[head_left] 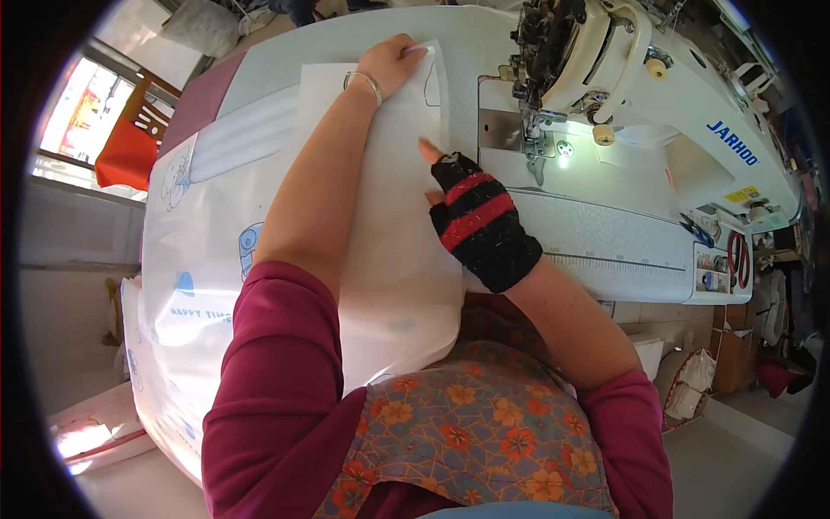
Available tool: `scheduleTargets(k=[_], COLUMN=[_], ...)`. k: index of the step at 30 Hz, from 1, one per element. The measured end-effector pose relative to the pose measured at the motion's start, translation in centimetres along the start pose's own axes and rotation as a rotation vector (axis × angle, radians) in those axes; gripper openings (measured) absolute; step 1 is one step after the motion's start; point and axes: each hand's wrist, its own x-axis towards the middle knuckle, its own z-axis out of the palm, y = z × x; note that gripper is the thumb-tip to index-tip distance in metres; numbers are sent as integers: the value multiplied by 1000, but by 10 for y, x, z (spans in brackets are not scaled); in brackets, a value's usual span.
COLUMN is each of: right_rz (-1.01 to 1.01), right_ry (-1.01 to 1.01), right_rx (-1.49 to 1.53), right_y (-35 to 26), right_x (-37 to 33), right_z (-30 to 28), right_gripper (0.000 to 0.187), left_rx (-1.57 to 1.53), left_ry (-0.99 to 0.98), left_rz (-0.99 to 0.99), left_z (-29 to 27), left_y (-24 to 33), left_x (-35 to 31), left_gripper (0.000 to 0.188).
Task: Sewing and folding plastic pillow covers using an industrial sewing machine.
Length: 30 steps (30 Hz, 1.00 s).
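Pale table, white cloth, sewing machine.
My left hand pinches the cloth's far end; my right hand, thumb and finger apart, pinches nothing.

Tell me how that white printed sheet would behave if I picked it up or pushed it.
The white printed sheet will likely flop, since it spills over the table's edge in soft curves. It may slide easily, as parts of it look glossy. It's perhaps light for its size: the edge by the left hand looks thin.
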Motion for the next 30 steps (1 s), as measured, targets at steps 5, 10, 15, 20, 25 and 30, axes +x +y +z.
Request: scheduleTargets(k=[5,10,15,20,25,30], right_rz=[-121,-156,-101,-121,-38,459], right_ry=[-61,-61,-107,-105,-132,-106], right_rx=[-141,-182,-150,-156,-129,429], right_y=[9,7,7,7,0,5], right_x=[-6,-3,-2,-2,3,8], right_z=[2,2,-2,0,-10,-25], right_gripper=[33,29,21,23,32,71], left_rx=[173,338,395,500,625,615], left_ry=[-248,-238,-67,13,42,-244], left_rz=[-47,73,142,248,280,101], left_z=[-8,-9,3,6,1,-2], left_y=[2,3,2,5,24,31], left_x=[11,8,0,-3,-10,-39], left_gripper=[30,27,23,21,22,30])
